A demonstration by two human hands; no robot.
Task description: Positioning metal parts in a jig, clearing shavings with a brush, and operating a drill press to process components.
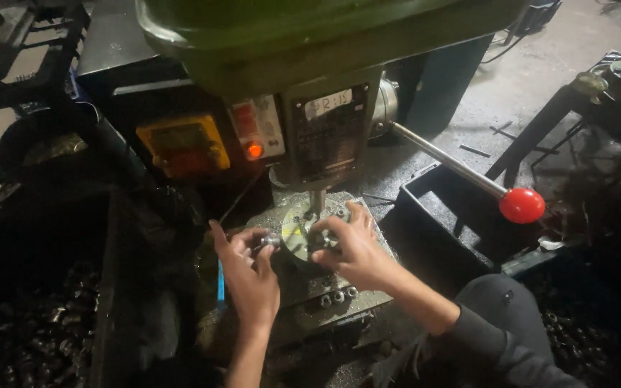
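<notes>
The left hand (247, 267) is pinching a small metal part (270, 241) while the right hand (350, 248) is gripping the round fixture (297, 233) mid-table, best kept steady under the spindle (317, 201).

A green drill press head (303, 36) is seen at the top, with a dark plate and a white label on its front. A lit orange button (254, 150) is set in a pale control panel (259, 128); a yellow switch box (185, 146) is mounted just to its left. A steel feed lever (443, 159) is extended to the right and is ended by a red ball knob (522, 205). An open dark bin (443, 223) is placed under the lever. Small dark metal parts (34, 330) are heaped at lower left. A wet concrete floor (540, 65) is visible at upper right.
</notes>
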